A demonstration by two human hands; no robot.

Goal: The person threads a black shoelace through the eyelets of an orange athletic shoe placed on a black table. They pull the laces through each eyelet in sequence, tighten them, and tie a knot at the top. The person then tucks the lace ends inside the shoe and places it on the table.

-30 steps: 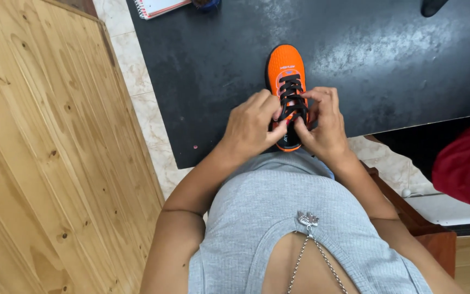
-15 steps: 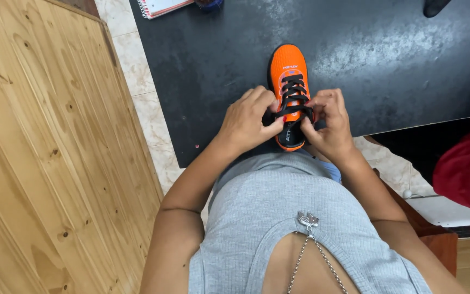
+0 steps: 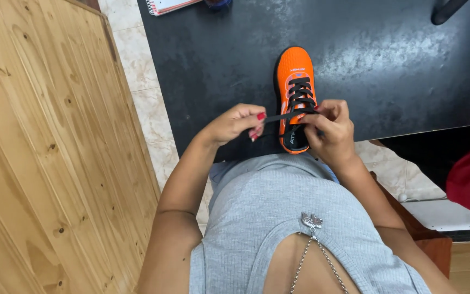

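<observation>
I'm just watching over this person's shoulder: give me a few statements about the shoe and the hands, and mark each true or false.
1. The shoe is orange with black laces. True.
2. The left hand pulls a black lace out sideways. True.
3. The shoe stands on a wooden floor. False: it stands on a black tabletop.
4. The right hand rests in the lap. False: it is at the shoe's laces.

An orange sneaker with a black tongue and black laces stands upright on its sole on the dark bench, near the front edge, toe pointing away from the person. The laces cross up the front; one black lace end is stretched taut out to the left.
</observation>
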